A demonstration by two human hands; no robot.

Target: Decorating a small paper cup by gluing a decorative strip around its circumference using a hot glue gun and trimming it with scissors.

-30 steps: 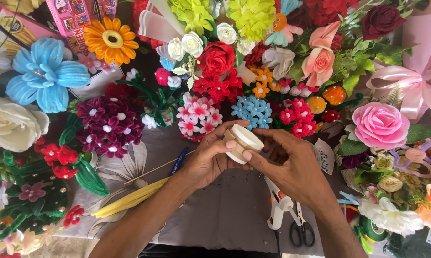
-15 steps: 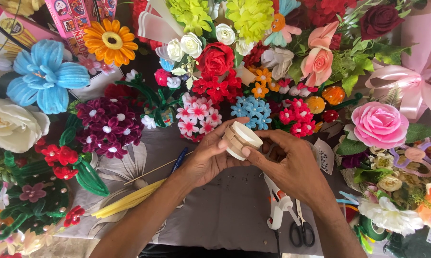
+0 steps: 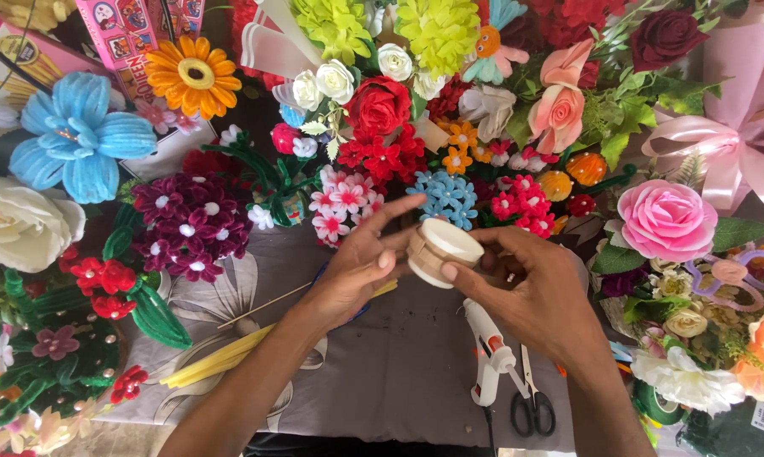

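Both hands meet over the grey cloth (image 3: 399, 372): the right hand (image 3: 538, 300) pinches a small cream pot (image 3: 441, 252) wrapped in tan ribbon, while the left hand (image 3: 357, 271) steadies its side with fingertips, index finger raised. The wrap looks partly done. A white glue gun (image 3: 488, 355), black scissors (image 3: 530, 406) and yellow sticks (image 3: 221, 364) lie unused
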